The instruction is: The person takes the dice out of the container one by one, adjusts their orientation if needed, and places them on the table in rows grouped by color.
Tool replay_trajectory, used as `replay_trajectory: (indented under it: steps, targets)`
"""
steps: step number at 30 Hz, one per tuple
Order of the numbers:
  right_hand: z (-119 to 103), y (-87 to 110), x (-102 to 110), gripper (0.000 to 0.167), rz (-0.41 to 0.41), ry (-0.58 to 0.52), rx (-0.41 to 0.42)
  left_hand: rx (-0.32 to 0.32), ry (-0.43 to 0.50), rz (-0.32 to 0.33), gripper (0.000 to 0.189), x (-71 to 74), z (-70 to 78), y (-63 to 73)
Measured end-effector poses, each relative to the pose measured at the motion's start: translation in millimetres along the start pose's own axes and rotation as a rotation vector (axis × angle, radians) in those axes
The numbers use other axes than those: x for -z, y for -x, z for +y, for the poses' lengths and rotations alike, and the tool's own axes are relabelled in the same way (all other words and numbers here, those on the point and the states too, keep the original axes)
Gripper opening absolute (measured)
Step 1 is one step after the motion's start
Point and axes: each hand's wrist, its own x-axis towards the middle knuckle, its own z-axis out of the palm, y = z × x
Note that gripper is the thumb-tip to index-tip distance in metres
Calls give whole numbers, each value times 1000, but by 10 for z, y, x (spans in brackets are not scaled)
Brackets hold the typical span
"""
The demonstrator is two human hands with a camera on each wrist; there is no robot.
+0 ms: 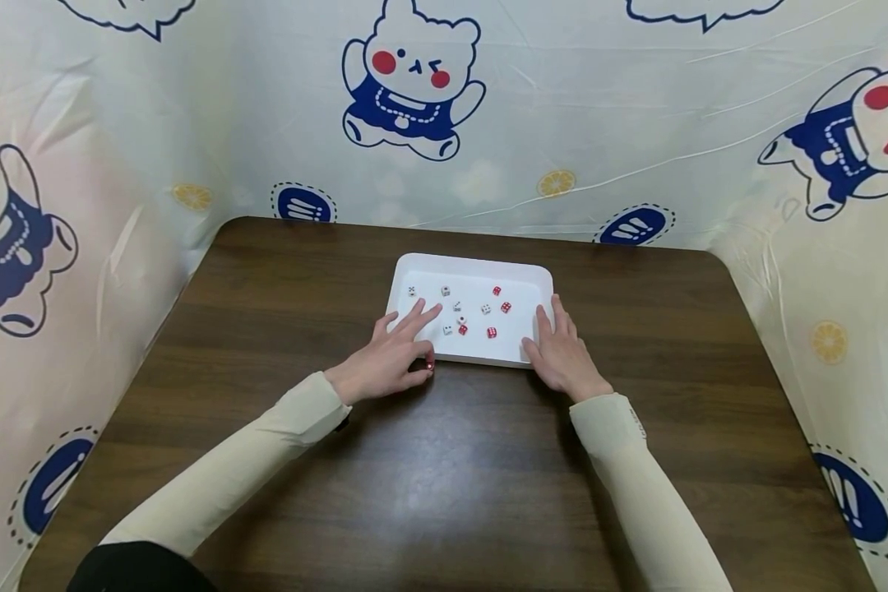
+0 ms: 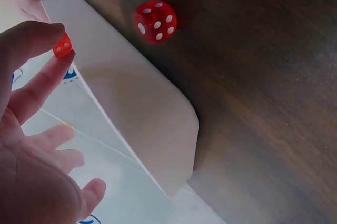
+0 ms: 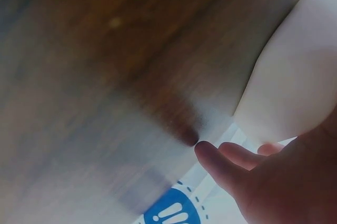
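A white tray (image 1: 429, 270) lies on the table with several small white dice (image 1: 446, 291) and red dice (image 1: 506, 307) scattered inside. At its front left, my left hand (image 1: 388, 362) pinches a red die (image 2: 62, 46) between thumb and index finger, the other fingers spread out over the tray. Another red die (image 2: 156, 21) sits on the tabletop beside the tray's outer wall in the left wrist view; in the head view it is hidden. My right hand (image 1: 562, 353) rests at the tray's front right corner, its fingers extended along the right rim.
The dark brown wooden table (image 1: 444, 477) spreads around the tray. A pale curtain (image 1: 562, 107) printed with cartoon bears and orange slices hangs behind it and along both sides.
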Motion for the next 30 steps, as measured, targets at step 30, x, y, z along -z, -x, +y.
replay_trajectory:
  steps: [30]
  targets:
    - [-11,-1,5,73,3,-1,-6,-29,23,-28,6,-264,-57,57]
